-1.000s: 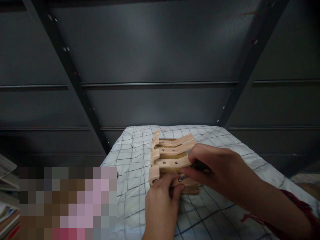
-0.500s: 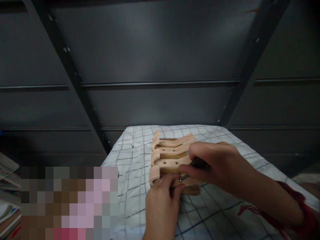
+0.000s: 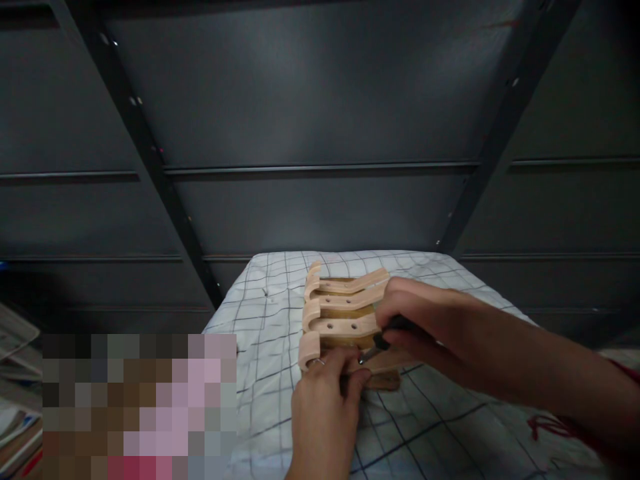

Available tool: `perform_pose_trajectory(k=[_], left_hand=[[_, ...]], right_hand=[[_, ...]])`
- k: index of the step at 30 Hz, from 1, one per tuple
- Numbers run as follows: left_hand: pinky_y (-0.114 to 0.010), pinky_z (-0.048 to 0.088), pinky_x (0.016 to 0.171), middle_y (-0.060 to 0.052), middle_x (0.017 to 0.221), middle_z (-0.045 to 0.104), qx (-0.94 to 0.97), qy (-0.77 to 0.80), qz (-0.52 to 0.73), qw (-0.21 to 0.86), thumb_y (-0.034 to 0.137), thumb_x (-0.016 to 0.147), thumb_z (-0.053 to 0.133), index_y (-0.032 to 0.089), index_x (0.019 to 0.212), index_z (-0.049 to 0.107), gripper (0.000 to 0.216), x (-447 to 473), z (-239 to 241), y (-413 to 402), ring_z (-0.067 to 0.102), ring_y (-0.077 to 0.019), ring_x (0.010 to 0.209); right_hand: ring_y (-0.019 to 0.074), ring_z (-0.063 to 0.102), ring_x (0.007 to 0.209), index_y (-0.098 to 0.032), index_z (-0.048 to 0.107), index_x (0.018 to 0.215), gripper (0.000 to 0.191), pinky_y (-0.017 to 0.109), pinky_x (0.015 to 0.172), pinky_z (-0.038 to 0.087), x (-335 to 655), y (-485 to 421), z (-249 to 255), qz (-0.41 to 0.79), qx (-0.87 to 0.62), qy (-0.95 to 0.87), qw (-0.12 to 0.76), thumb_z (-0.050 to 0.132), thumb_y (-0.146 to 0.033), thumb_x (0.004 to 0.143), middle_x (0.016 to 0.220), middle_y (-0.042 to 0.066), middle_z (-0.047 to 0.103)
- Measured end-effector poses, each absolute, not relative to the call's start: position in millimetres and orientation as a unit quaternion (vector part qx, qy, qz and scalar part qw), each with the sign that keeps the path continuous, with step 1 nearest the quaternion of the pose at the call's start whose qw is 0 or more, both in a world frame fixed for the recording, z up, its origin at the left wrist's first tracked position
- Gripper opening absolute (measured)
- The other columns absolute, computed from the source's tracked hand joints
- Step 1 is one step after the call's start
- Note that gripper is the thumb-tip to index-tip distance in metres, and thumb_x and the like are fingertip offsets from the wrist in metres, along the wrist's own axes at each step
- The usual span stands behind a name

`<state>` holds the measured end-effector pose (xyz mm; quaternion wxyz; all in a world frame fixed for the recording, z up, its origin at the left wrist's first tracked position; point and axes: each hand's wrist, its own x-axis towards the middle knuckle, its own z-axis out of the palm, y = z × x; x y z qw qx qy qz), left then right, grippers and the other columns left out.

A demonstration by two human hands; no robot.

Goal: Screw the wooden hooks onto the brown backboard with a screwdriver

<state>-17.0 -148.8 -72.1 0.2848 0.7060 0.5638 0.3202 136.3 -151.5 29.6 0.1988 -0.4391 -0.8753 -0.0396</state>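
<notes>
A wooden hook rack lies on the cloth: several pale curved hooks (image 3: 345,326) with dark holes sit side by side across a darker backing board (image 3: 385,381). My left hand (image 3: 323,390) is closed over the nearest hook (image 3: 310,347), its thumb and fingers around the flat part. My right hand (image 3: 425,320) grips a screwdriver (image 3: 381,342) with a dark handle and metal shaft. The shaft slants down to the left, its tip at the nearest hook between my left thumb and fingers. Any screw under the tip is too small to tell.
A white checked cloth (image 3: 270,313) covers the surface under the rack. Behind it rises a dark metal panel wall (image 3: 320,213) with slanting struts. At the left edge stand stacked papers (image 3: 15,347); a blurred-out patch (image 3: 140,407) covers the lower left.
My right hand has rolled around the screwdriver, its wrist and forearm shifting right and up. The screwdriver tip stays at the same spot. My left hand and the rack have hardly moved.
</notes>
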Motion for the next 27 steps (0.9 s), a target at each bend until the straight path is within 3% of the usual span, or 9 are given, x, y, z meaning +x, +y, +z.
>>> perform_pose_trajectory(k=[5,10,12,17,20,24,27], left_hand=[[-0.031,0.044,0.071,-0.001,0.087,0.066,0.71,0.557,0.323,0.285,0.022,0.077,0.052,0.024,0.092,0.062,0.018,-18,-73,-149,0.06,-0.0197,0.083],[-0.031,0.045,0.073,-0.001,0.089,0.066,0.708,0.551,0.341,0.281,0.017,0.075,0.052,0.023,0.092,0.062,0.02,-18,-74,-150,0.06,-0.0191,0.084],[-0.031,0.045,0.071,-0.002,0.087,0.067,0.707,0.554,0.34,0.277,0.02,0.076,0.052,0.023,0.091,0.062,0.019,-18,-74,-151,0.061,-0.0193,0.081],[-0.031,0.045,0.072,-0.001,0.086,0.067,0.715,0.551,0.334,0.271,0.024,0.077,0.052,0.024,0.09,0.062,0.017,-18,-75,-151,0.06,-0.0195,0.083],[-0.03,0.045,0.071,-0.001,0.084,0.067,0.712,0.559,0.331,0.265,0.024,0.076,0.053,0.024,0.09,0.062,0.017,-18,-75,-151,0.06,-0.0195,0.082],[-0.029,0.045,0.069,-0.001,0.086,0.067,0.713,0.558,0.327,0.27,0.021,0.076,0.052,0.024,0.09,0.062,0.017,-18,-75,-150,0.06,-0.0194,0.083],[-0.03,0.045,0.07,-0.001,0.087,0.067,0.71,0.555,0.334,0.275,0.021,0.076,0.051,0.024,0.09,0.062,0.018,-18,-75,-150,0.06,-0.0192,0.083]], right_hand=[[0.0091,0.043,0.042,-0.019,0.043,0.066,0.02,0.022,0.04,0.029,127,-150,17,-0.115,-0.443,-0.855,0.245,0.057,-0.029,0.076,0.052,-0.006,0.047],[0.0115,0.054,0.063,-0.019,0.047,0.084,0.011,0.022,0.053,0.041,128,-167,22,-0.027,-0.379,-0.905,0.191,0.055,-0.017,0.077,0.081,0.0,0.056],[0.0104,0.055,0.065,-0.02,0.046,0.087,0.015,0.021,0.055,0.042,130,-170,25,0.003,-0.366,-0.915,0.168,0.051,-0.01,0.077,0.084,0.0,0.056],[0.0095,0.051,0.049,-0.019,0.046,0.073,0.01,0.02,0.044,0.035,127,-156,21,-0.078,-0.415,-0.871,0.25,0.056,-0.018,0.076,0.062,-0.004,0.054],[0.0102,0.045,0.041,-0.019,0.045,0.064,0.018,0.022,0.039,0.03,122,-149,15,-0.15,-0.451,-0.834,0.279,0.055,-0.026,0.077,0.051,-0.006,0.049],[0.0129,0.055,0.059,-0.018,0.051,0.079,0.008,0.023,0.048,0.039,122,-152,21,-0.06,-0.436,-0.863,0.247,0.054,-0.025,0.078,0.075,0.001,0.059],[0.0114,0.058,0.075,-0.019,0.049,0.097,0.02,0.02,0.063,0.044,126,-159,31,0.05,-0.374,-0.9,0.217,0.05,-0.013,0.079,0.092,0.003,0.059]])
